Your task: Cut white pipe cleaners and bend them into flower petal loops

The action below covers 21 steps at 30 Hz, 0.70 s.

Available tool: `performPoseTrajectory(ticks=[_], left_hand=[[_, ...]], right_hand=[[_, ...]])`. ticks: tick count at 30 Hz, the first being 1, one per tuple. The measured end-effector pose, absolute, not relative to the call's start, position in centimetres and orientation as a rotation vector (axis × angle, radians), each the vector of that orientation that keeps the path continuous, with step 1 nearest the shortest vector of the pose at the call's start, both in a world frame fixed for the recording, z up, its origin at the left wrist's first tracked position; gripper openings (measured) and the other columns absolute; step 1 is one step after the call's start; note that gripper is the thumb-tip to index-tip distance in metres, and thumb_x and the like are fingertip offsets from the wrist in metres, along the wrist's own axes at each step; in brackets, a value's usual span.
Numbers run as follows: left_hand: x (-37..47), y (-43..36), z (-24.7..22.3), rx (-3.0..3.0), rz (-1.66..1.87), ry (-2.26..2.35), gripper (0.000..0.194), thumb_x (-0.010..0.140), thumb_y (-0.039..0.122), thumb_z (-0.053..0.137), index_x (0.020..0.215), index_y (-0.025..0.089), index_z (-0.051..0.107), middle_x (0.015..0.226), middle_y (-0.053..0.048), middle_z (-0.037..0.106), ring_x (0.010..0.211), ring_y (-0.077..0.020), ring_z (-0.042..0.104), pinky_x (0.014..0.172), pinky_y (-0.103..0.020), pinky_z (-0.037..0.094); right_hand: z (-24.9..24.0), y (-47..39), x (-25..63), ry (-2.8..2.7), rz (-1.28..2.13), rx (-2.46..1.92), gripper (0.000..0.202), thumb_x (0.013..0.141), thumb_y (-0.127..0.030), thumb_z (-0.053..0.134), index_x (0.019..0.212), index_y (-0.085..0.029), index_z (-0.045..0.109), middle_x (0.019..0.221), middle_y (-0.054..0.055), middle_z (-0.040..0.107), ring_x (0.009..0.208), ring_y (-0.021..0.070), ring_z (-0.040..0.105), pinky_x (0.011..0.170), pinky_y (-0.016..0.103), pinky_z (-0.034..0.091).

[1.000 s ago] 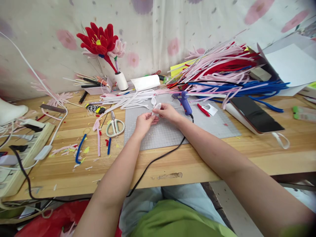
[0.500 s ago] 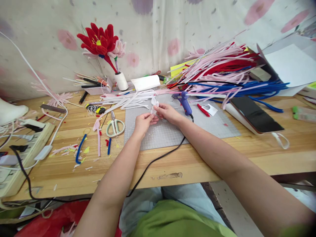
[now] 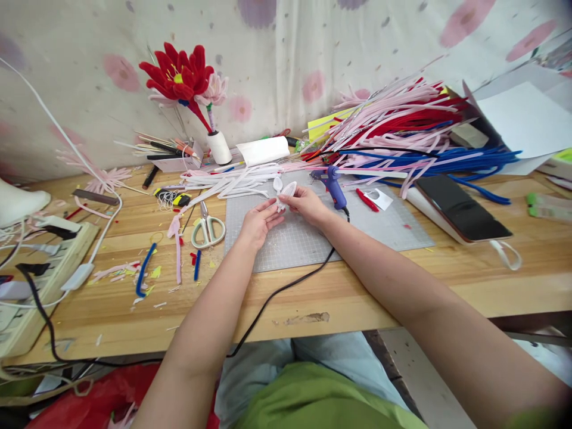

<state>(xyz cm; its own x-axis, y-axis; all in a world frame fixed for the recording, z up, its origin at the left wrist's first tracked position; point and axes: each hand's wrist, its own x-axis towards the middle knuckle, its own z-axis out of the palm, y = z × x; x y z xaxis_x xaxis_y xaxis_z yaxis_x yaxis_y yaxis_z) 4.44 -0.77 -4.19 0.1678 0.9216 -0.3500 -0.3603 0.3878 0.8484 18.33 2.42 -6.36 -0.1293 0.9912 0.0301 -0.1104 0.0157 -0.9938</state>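
Note:
Above the grey cutting mat [image 3: 286, 253], both hands are at a small white pipe-cleaner piece [image 3: 288, 189] with looped, petal-like parts. My right hand [image 3: 308, 205] pinches one loop between thumb and fingers. My left hand [image 3: 259, 223] has its thumb and fingertips at the lower end of the piece; its grip is partly hidden. A second narrow loop points up between the hands. Just right of my right hand lies a purple glue gun [image 3: 333, 189], its black cord passing under my right wrist.
Scissors [image 3: 208, 231] and blue pipe-cleaner bits [image 3: 143, 271] lie left of the mat. White pipe cleaners [image 3: 243, 179] lie behind it. A phone [image 3: 462, 208], a red pen-like object [image 3: 367, 200] and a large pipe-cleaner heap [image 3: 393, 119] are rightward. A red flower [image 3: 179, 74] stands behind.
The white piece has spread apart, with one loop now tilted right in my right hand and another standing up. My left fingers have straightened and loosened somewhat.

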Motion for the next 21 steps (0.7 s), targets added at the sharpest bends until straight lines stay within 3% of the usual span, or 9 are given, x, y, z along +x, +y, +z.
performPoseTrajectory(ticks=[3,9,16,21], left_hand=[[4.4,-0.6,-4.1,0.558,1.001,1.001,0.005,0.078,0.011,0.057,0.078,0.014,0.061,0.075,-0.004,0.067,0.084,-0.0143,0.066,0.087,-0.031,0.05],[4.9,-0.5,-4.4,0.446,1.14,1.045,0.012,0.074,0.004,0.058,0.074,0.016,0.056,0.07,-0.001,0.065,0.082,-0.0113,0.064,0.087,-0.029,0.05],[6.2,-1.3,-5.4,0.891,1.551,1.186,0.024,0.065,0.01,0.067,0.082,0.017,0.051,0.075,0.002,0.061,0.078,-0.0093,0.062,0.077,-0.022,0.048],[6.0,-1.4,-5.7,1.128,1.625,1.219,0.023,0.066,0.016,0.067,0.08,0.019,0.05,0.083,0.0,0.062,0.084,-0.01,0.061,0.075,-0.019,0.046]], right_hand=[[-6.0,2.1,18.1,-1.272,1.343,-1.01,0.04,0.054,-0.048,0.071,0.063,-0.016,0.048,0.052,-0.007,0.044,0.045,0.0039,0.032,0.045,0.022,0.022],[-5.3,1.6,17.9,-1.349,1.367,-0.959,0.044,0.054,-0.052,0.071,0.062,-0.017,0.046,0.051,-0.006,0.042,0.046,0.0043,0.032,0.046,0.022,0.023],[-5.5,1.8,18.1,-1.31,1.373,-0.985,0.042,0.054,-0.049,0.072,0.062,-0.016,0.046,0.053,-0.006,0.043,0.047,0.0043,0.033,0.046,0.022,0.023],[-5.5,1.9,18.1,-1.292,1.406,-0.953,0.041,0.054,-0.047,0.073,0.063,-0.017,0.046,0.05,-0.007,0.042,0.043,0.0035,0.031,0.044,0.022,0.02]])
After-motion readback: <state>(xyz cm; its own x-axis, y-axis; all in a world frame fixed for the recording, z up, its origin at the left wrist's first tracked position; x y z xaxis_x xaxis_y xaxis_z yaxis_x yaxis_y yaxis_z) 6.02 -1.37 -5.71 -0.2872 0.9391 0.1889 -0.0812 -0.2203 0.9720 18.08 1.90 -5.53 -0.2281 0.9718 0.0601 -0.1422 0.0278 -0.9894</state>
